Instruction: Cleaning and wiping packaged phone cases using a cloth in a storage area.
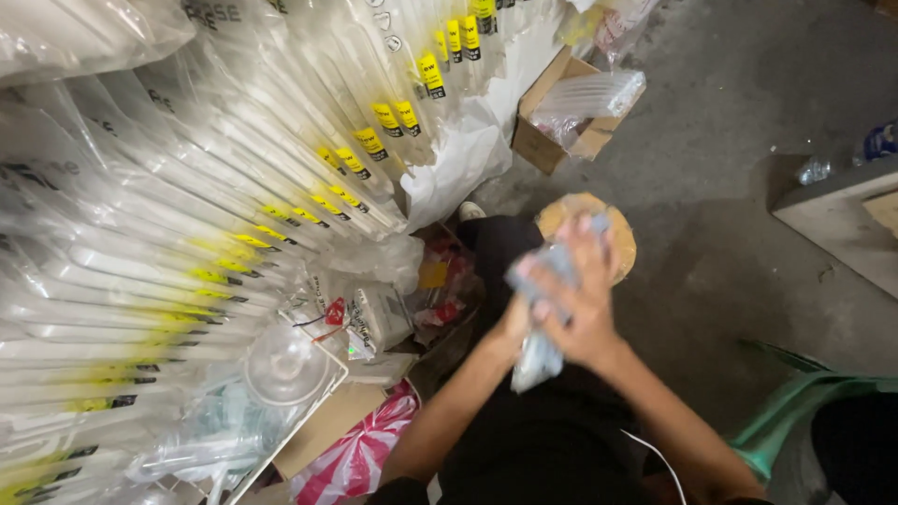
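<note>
Gripping a crinkly clear bag (pixel 540 351) together, both hands keep it up off the floor (pixel 730 234): right hand (pixel 575 309) fingers wrap the top, left hand (pixel 516 318) fingers pinch beneath.

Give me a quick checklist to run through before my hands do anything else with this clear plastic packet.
1. Both hands on the packet: ok. The right hand wraps it from the front, and the left hand is behind it.
2. Clear plastic packet off the floor: ok, held over the lap.
3. Packet contents: cannot tell, blurred.
4. Grip firmness: cannot tell.
5. Stacked bagged tubes with yellow labels apart from the hands: ok.
6. Cardboard box within view: ok.
</note>
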